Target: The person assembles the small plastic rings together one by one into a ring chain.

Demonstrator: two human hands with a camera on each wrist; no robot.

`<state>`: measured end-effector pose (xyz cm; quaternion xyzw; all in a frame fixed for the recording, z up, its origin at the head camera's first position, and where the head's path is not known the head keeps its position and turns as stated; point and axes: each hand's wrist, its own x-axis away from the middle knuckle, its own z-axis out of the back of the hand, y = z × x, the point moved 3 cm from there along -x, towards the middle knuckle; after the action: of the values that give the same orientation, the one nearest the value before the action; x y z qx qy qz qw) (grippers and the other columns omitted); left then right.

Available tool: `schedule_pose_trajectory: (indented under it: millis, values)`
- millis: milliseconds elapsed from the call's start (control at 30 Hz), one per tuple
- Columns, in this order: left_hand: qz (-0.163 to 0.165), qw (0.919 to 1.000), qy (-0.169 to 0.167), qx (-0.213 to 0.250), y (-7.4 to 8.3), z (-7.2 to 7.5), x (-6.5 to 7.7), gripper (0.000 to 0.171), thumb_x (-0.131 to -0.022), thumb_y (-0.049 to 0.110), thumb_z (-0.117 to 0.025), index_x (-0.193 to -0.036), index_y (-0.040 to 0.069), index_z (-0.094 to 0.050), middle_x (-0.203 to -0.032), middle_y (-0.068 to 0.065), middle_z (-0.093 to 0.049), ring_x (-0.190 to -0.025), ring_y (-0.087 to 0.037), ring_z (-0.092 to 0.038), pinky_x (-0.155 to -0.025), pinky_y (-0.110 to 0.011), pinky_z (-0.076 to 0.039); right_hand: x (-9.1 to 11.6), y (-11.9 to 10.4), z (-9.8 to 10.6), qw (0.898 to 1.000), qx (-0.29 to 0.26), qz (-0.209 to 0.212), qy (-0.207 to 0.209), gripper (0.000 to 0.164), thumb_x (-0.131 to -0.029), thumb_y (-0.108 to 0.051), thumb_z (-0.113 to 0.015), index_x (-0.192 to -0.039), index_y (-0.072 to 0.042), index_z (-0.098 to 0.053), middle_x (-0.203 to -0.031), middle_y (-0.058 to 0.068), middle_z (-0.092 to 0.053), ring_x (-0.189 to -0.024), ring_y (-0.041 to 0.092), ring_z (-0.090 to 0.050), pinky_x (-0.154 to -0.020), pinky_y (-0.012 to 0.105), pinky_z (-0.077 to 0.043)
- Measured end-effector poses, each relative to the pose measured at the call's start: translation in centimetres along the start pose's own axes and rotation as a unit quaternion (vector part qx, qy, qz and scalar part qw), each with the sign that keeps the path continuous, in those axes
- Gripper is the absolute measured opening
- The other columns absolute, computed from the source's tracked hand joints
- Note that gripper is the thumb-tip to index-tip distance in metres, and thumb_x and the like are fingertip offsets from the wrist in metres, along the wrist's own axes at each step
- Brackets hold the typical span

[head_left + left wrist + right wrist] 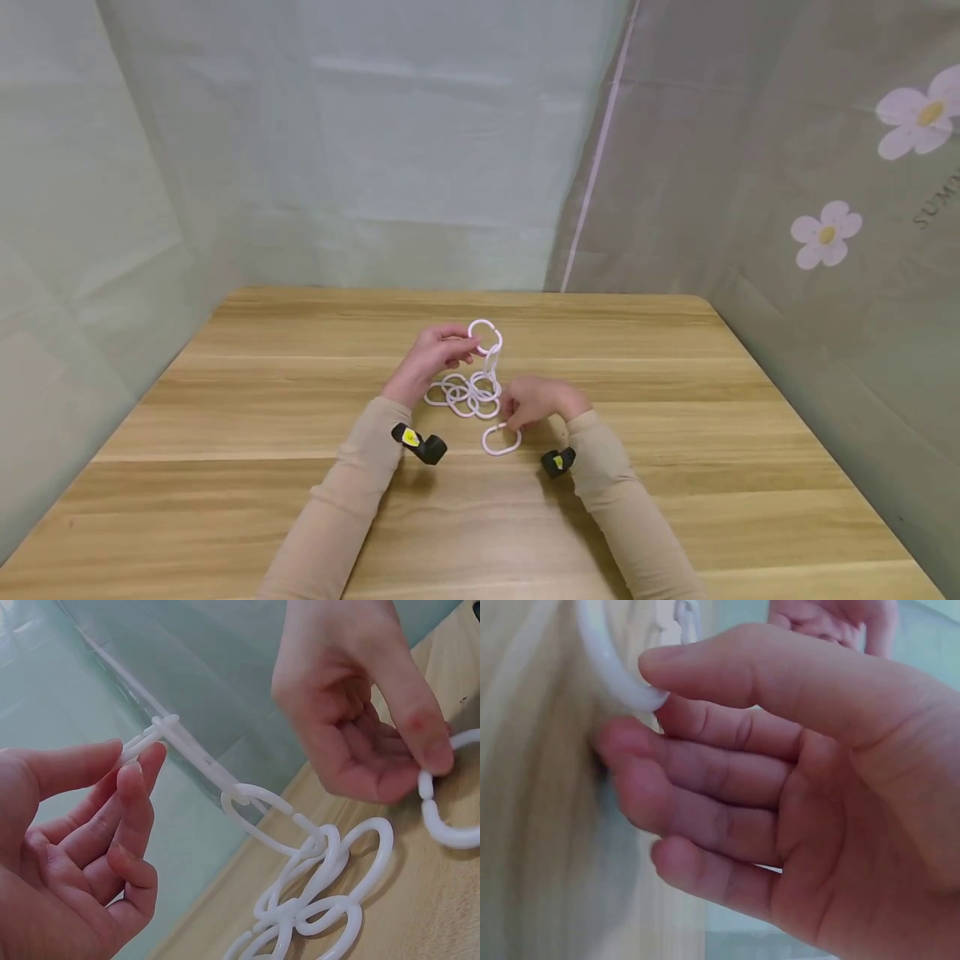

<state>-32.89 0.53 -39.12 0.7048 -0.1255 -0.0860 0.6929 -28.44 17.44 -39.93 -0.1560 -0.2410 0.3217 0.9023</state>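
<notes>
At the far side of the pile, my left hand point(437, 353) pinches an oval white plastic chain link point(481, 322) between thumb and fingertips, raised above the table. From that link hangs a chain of white links point(385, 855), its lower part heaped on the wood between my hands. To the right and nearer, my right hand point(542, 399) holds a separate white link point(497, 453) by its edge, thumb against index finger. In the left wrist view a narrow seam shows in this link's side. The right wrist view shows only part of it.
The wooden table point(712, 467) spreads around the links on all sides. Pale cloth point(420, 167) hangs behind its far edge, and a grey flowered cloth point(690, 167) hangs to the right. A small black camera point(429, 448) is on my left wrist, another point(557, 463) on my right.
</notes>
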Motion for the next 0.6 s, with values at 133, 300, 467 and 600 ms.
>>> schedule_pose_trajectory:
  millis: [133,300,467,600]
  values:
    - [0.007,1.0000,0.000,-0.004,-0.1,0.1,0.0,0.006,-0.091,0.015,-0.066,-0.092,0.011,-0.063,-0.070,0.011,-0.069,-0.062,-0.004,-0.059,-0.059,-0.019,-0.038,0.5,0.2,0.5,0.999,-0.037,0.024,-0.007,0.002,-0.081,0.002,-0.062,-0.081,0.000,-0.061,-0.066,0.010,-0.065,-0.057,0.014,-0.062,-0.053,0.016,-0.044]
    - [0.008,0.9999,0.000,-0.011,-0.2,0.1,-0.1,0.011,-0.091,0.016,-0.066,-0.099,0.007,-0.063,-0.072,0.011,-0.069,-0.064,-0.004,-0.058,-0.061,-0.020,-0.038,1.2,0.7,1.5,0.996,-0.052,0.053,0.045,0.006,-0.087,0.000,-0.060,-0.092,0.001,-0.062,-0.072,0.008,-0.067,-0.061,0.018,-0.064,-0.054,0.016,-0.044]
    - [0.007,0.9995,0.002,-0.030,-0.3,0.0,-0.1,0.028,-0.091,0.015,-0.066,-0.113,-0.002,-0.063,-0.075,0.007,-0.069,-0.065,-0.004,-0.059,-0.063,-0.021,-0.040,1.9,1.1,2.7,0.983,-0.107,0.081,0.123,0.008,-0.093,-0.003,-0.058,-0.097,0.004,-0.061,-0.078,0.016,-0.068,-0.067,0.029,-0.063,-0.059,0.024,-0.050]
    - [0.006,0.9983,0.008,-0.058,-0.3,-0.2,-0.1,0.037,-0.090,0.016,-0.066,-0.121,-0.005,-0.061,-0.074,0.005,-0.068,-0.065,-0.004,-0.059,-0.065,-0.023,-0.041,2.5,1.3,3.7,0.965,-0.155,0.074,0.200,0.011,-0.094,-0.006,-0.058,-0.099,0.003,-0.061,-0.082,0.019,-0.068,-0.072,0.029,-0.063,-0.066,0.037,-0.053]
